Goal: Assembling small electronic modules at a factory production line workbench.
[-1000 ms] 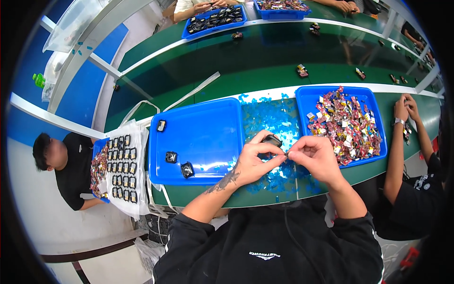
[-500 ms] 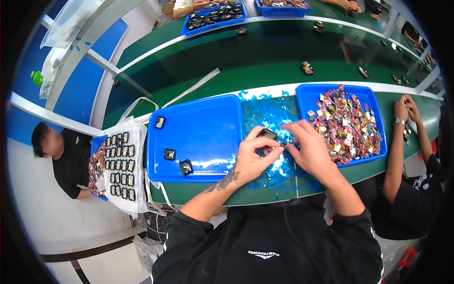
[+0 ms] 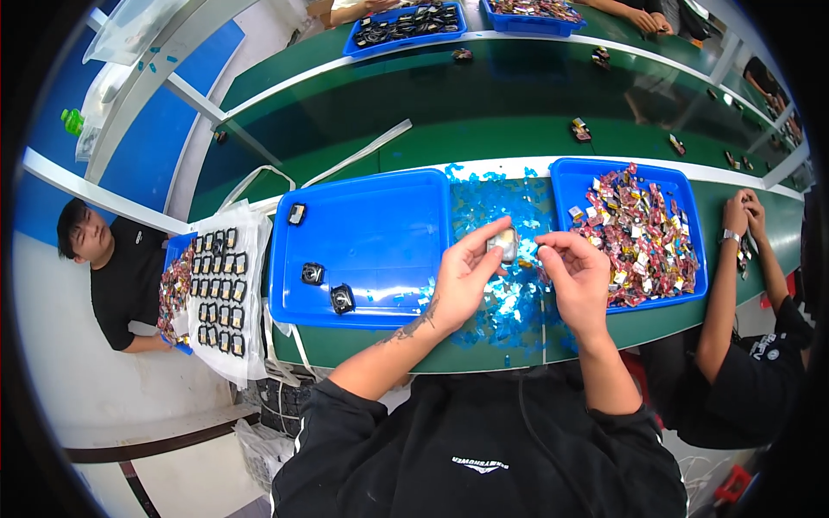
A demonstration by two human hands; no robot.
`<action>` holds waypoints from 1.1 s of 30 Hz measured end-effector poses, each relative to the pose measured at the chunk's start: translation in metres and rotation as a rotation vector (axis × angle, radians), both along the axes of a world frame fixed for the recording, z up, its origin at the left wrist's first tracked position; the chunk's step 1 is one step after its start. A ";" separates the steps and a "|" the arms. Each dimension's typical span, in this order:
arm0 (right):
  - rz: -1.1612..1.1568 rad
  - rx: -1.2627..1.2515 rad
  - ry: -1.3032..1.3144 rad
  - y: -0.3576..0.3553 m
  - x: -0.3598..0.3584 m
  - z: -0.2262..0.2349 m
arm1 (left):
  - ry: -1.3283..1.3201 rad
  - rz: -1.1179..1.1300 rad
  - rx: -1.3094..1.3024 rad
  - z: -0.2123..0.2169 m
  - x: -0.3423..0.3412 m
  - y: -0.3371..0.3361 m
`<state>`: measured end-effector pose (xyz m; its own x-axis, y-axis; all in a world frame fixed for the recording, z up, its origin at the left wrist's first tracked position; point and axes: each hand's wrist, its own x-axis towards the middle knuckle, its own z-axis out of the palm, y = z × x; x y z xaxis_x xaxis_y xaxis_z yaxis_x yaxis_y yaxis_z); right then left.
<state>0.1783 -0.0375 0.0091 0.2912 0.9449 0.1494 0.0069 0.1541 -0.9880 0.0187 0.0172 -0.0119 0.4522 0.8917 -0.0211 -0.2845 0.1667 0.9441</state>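
My left hand [image 3: 465, 274] grips a small squarish electronic module [image 3: 504, 245] between thumb and fingers, its pale, shiny face showing. Just to the right, my right hand [image 3: 577, 274] is closed in a pinch near the module but apart from it. A tiny dark bit shows at its fingertips, too small to name. Beneath both hands, blue film scraps [image 3: 496, 302] litter the green table. Left of my hands, a blue tray [image 3: 371, 233] holds three black modules [image 3: 342, 299]. On the right, another blue tray [image 3: 701, 250] is heaped with small red, yellow and white parts [image 3: 639, 242].
At the left, rows of black modules [image 3: 220, 266] lie on a white sheet [image 3: 253, 302], beside a seated person [image 3: 121, 276]. A co-worker's hands [image 3: 744, 211] are at the right. A white rail [image 3: 501, 166] runs behind the trays. Far trays [image 3: 406, 41] stand across the green bench.
The module in my left hand has turned from its dark side to a pale face. My right hand has drawn away from it to the right. The view has shifted slightly.
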 end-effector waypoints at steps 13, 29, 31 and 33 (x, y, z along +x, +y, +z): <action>0.129 -0.134 0.198 -0.004 -0.007 -0.008 | 0.270 0.040 0.317 0.000 -0.007 -0.001; 0.123 -0.143 0.274 -0.025 0.007 0.000 | 0.370 0.060 0.279 -0.005 -0.014 0.011; 0.146 -0.164 0.302 -0.024 -0.002 0.002 | 0.182 -0.034 0.164 -0.005 -0.013 0.011; 0.108 -0.154 0.312 -0.018 -0.011 0.002 | -0.134 -0.079 -0.029 0.000 -0.009 0.007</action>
